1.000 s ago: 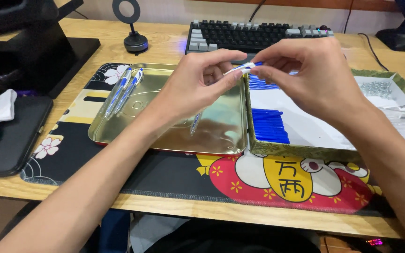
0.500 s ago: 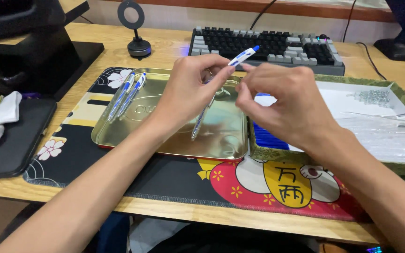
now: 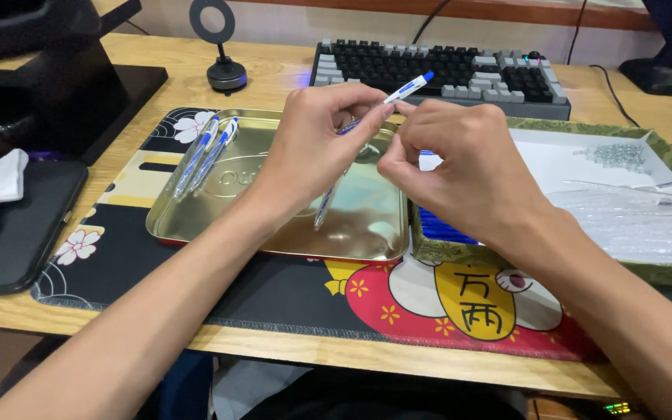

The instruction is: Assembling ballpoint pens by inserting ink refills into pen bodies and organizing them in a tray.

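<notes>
Wooden desk (image 3: pixel 274 78), printed mat, gold tray (image 3: pixel 367 225). Left hand (image 3: pixel 313 155) pinches pen (image 3: pixel 398 92) above tray; right hand (image 3: pixel 460 167) fingertips pressed together at its near end. Likely mid-assembly; next move needs aligned, steady push. Two pens (image 3: pixel 204 152) lie in tray.

wooden desk (image 3: pixel 274 74), patterned mat (image 3: pixel 289 292)

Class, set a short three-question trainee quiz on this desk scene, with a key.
1. True or false: both the left hand and the right hand are on the same pen.
2. How many finished pens lie at the left side of the gold tray?
3. What lies behind the hands: A keyboard, B laptop, C book?

Key: 1 true; 2 two; 3 A.
</notes>
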